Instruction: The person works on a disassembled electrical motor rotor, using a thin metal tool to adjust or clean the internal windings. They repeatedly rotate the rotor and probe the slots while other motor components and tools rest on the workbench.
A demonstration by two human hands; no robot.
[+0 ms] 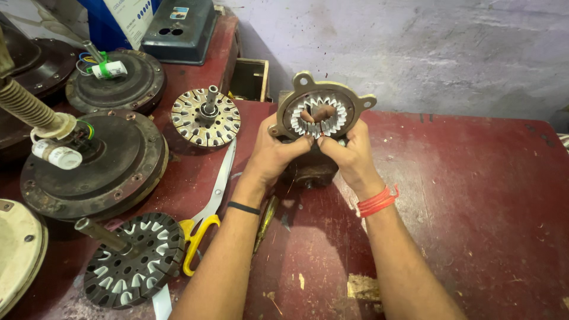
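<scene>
Both hands, left (274, 155) and right (349, 155), have their grip clamped on the lower rim of the stator ring (320, 111), held up at frame centre above the desk (474, 195); looks heavy, rigid metal, so hold the rim, not the white slot liners

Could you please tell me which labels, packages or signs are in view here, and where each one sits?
White printed panel on a blue board: top left, behind the motors.
Small rectangular sticker, blue and pale: on the dark grey plastic cover, top left.
White cylindrical capacitors: on the round motor housings, left.
</scene>
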